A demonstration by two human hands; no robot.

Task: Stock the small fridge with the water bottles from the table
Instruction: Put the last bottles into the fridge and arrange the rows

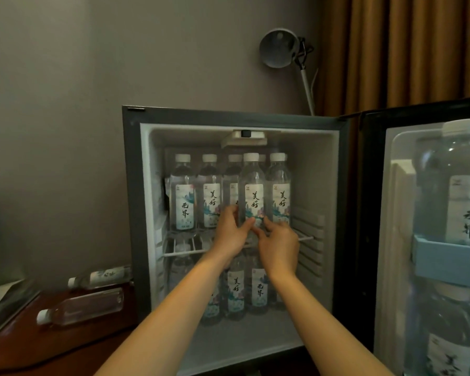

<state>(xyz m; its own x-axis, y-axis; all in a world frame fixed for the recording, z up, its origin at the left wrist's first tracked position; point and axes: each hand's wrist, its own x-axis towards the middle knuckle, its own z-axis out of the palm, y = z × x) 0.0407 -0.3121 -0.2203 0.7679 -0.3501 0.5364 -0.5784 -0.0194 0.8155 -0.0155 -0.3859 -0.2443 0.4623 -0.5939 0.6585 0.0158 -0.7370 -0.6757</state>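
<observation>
A bottle (253, 189) stands upright at the front of the fridge (239, 118)'s upper shelf (305, 238), among others. The left hand (229, 234) is wrapped round its lower part; the right hand (278, 244) touches its base with curled fingers. 2 bottles (84, 306) lie on the table (65, 346) left of the fridge.

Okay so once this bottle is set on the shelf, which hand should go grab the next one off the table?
Probably the left hand. The two bottles still lying on the table, the near one and the far one, are left of the fridge, on that arm's side. The right hand would have to cross over.
</observation>
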